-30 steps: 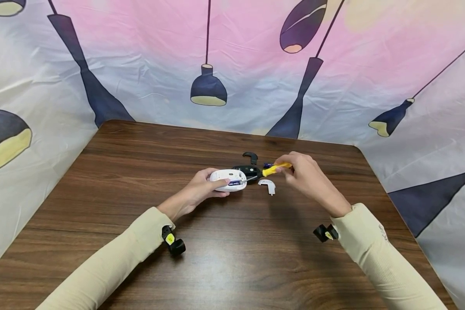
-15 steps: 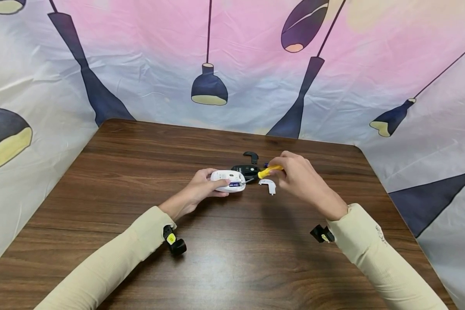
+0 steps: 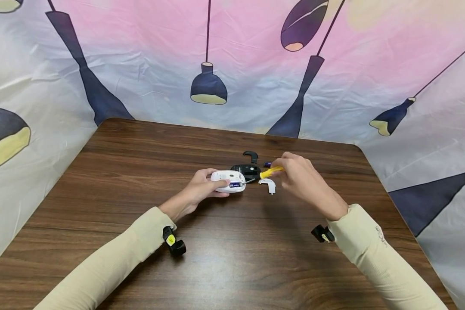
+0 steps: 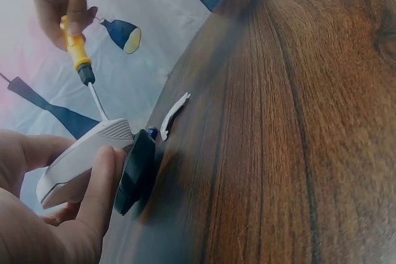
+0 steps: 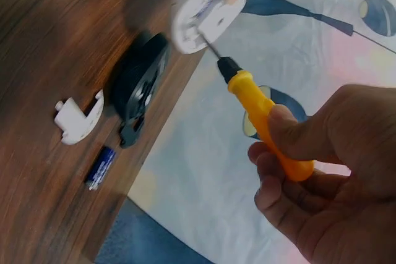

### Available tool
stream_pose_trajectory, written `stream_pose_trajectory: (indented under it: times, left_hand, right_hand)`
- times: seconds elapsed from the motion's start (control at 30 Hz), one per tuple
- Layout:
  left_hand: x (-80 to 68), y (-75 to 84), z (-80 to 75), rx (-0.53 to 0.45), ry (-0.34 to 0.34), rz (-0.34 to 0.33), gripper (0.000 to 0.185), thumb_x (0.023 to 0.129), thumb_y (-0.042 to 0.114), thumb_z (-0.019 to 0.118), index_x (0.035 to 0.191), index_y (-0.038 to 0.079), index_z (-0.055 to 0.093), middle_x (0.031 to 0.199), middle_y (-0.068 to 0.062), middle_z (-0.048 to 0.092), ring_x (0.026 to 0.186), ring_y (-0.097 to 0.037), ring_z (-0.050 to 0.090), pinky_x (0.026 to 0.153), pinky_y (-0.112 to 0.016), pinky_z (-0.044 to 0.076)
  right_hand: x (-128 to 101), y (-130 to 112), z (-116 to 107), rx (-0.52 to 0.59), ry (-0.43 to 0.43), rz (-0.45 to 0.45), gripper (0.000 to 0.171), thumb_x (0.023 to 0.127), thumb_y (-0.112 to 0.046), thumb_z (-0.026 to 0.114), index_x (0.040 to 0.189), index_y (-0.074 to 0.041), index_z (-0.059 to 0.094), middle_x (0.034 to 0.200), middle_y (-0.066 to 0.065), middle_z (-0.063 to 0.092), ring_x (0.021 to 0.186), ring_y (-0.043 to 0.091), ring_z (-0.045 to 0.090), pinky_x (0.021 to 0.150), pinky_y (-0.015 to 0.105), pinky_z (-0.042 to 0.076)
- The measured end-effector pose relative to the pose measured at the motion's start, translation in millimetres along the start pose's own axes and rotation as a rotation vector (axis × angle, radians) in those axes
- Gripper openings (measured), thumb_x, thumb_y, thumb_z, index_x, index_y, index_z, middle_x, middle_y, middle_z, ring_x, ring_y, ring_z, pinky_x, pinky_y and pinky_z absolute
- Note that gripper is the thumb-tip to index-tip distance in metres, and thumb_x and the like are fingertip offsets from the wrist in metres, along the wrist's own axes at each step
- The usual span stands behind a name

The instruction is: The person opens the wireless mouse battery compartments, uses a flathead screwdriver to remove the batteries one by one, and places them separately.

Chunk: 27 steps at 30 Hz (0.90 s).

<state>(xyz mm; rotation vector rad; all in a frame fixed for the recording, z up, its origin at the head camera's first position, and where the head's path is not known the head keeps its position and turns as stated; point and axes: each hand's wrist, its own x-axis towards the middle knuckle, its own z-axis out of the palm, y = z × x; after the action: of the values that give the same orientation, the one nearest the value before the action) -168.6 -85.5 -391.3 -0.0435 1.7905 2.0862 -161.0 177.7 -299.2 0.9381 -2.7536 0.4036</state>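
Observation:
My left hand (image 3: 201, 188) grips a white computer mouse (image 3: 221, 175), underside up, its thumb by the blue battery (image 3: 234, 184) in the uncovered compartment. With thumb and fingers, my right hand (image 3: 300, 176) holds a yellow-handled screwdriver (image 5: 257, 106). Its thin metal shaft (image 4: 97, 101) reaches down to the mouse, and in the right wrist view the tip is at the compartment beside the battery. Whether it touches the battery I cannot tell. Just behind the white mouse, a black mouse (image 5: 139, 81) lies on the table.
A curved white cover (image 3: 268, 185) lies right of the mice. Farther back are a curved black cover (image 3: 251, 156) and a loose blue battery (image 5: 101, 168). All rest on the dark wooden table (image 3: 147, 150), with a printed cloth (image 3: 159, 77) hanging behind it.
The screwdriver and right hand have shifted slightly left and the handle has tilted a little. The left hand and the white mouse stay nearly in place.

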Motion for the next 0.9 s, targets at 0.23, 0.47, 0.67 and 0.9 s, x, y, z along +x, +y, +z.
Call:
stream_pose_trajectory:
  times: [0.23,0.47,0.67,0.9]
  left_hand:
    - [-1.6,-0.8,-1.5,-0.009,-0.023,0.0,0.052,0.096,-0.002,0.065,0.141,-0.012,0.041,0.128,-0.029,0.057,0.099,-0.027,0.069,0.085,-0.033,0.063]
    - [-2.1,1.6,-2.1,-0.02,-0.031,0.003,0.053,0.096,-0.003,0.064,0.142,-0.013,0.04,0.128,-0.03,0.055,0.097,-0.026,0.069,0.085,-0.032,0.062]
    - [-2.7,4.6,-3.8,-0.037,-0.039,0.0,0.052,0.097,-0.004,0.063,0.142,-0.014,0.039,0.13,-0.03,0.053,0.102,-0.027,0.067,0.088,-0.034,0.062]
    - [-3.4,5.6,-4.2,-0.048,-0.06,-0.019,0.054,0.098,-0.003,0.061,0.144,-0.013,0.036,0.133,-0.03,0.05,0.108,-0.029,0.064,0.09,-0.035,0.061]
  right_hand:
    - [-7,10,5,-0.175,-0.004,0.022,0.018,0.088,-0.002,0.077,0.106,-0.005,0.078,0.091,0.008,0.062,0.076,0.028,0.063,0.059,0.044,0.058]
    - [-10,17,10,-0.214,0.017,0.005,0.016,0.089,-0.003,0.076,0.105,-0.004,0.079,0.088,0.008,0.061,0.076,0.031,0.059,0.058,0.046,0.057]
    - [-12,27,15,-0.145,-0.014,-0.027,0.015,0.087,0.0,0.077,0.102,0.001,0.079,0.083,0.008,0.062,0.071,0.028,0.054,0.059,0.041,0.053]
    - [-14,40,20,-0.001,-0.073,-0.015,0.011,0.091,-0.003,0.075,0.1,0.001,0.079,0.084,0.007,0.063,0.076,0.025,0.057,0.066,0.041,0.053]
